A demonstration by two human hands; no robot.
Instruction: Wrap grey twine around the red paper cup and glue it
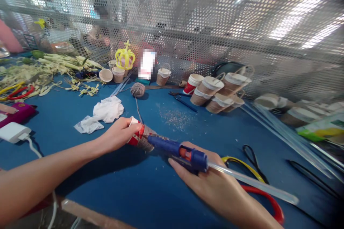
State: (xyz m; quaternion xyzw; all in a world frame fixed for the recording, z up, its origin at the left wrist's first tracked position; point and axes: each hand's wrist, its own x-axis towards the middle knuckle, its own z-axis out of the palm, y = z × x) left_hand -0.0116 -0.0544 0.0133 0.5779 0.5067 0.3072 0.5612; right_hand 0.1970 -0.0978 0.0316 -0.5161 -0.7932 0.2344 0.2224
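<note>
My left hand [124,133] is closed on a red and white paper cup [135,135], tipped on its side above the table. Grey-brown yarn [147,139] wraps part of the cup, and a strand runs back to a yarn ball [137,89]. My right hand [206,179] is wrapped round a blue hot glue gun [172,146]. Its nozzle points left, at or very near the wrapped side of the cup; contact cannot be made out. A clear glue stick [252,183] sticks out of the gun's rear. The fingers under the gun are mostly hidden.
Crumpled white tissue [107,110] lies left of the cup. Several yarn-wrapped cups [219,102] stand back right, near pliers [182,101]. Loose glue sticks [290,139] and red-handled scissors [276,205] lie right. A white charger [14,132] is left; a perforated metal screen [177,14] rises behind.
</note>
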